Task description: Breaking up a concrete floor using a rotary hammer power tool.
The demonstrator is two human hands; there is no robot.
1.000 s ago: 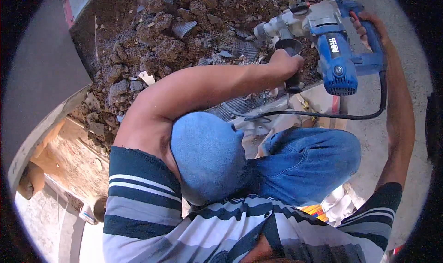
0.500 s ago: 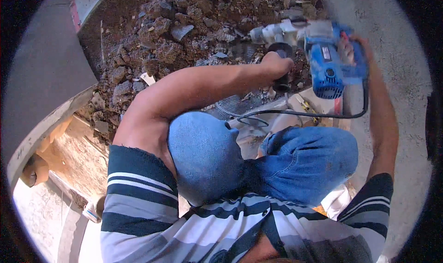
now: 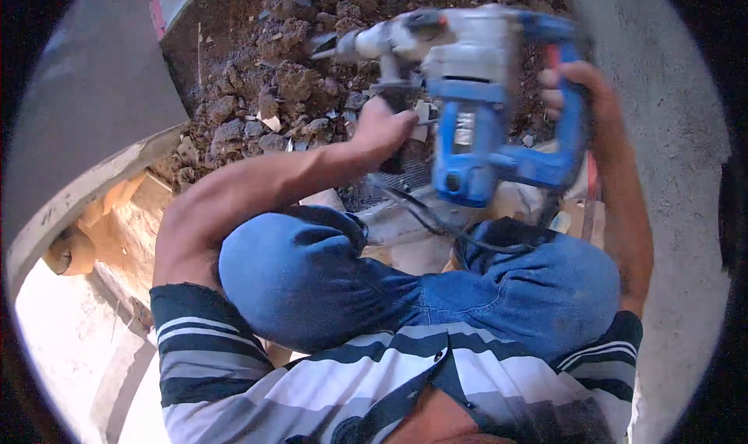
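Observation:
A blue and grey rotary hammer drill (image 3: 471, 109) is held in front of me above the rubble, its bit pointing left. My left hand (image 3: 383, 132) is closed round the black side handle near the drill's front. At the back, my right hand (image 3: 584, 89) wraps the blue rear grip, with fingers by the red trigger. The drill looks slightly smeared by motion. Its black cable (image 3: 436, 222) hangs down toward my knees. The tip of the bit (image 3: 323, 54) is over broken lumps; whether it touches them I cannot tell.
Broken earth, stones and tile shards form a rubble heap (image 3: 288, 78) ahead. A grey concrete wall (image 3: 662, 156) runs along the right. A dark grey slab (image 3: 86, 117) with a pale edge stands at left. My bent knees in jeans (image 3: 296, 280) are close below the drill.
The drill has moved left and nearer to me, with both hands still on it. My left knee has shifted left, and the cable now hangs closer to my knees.

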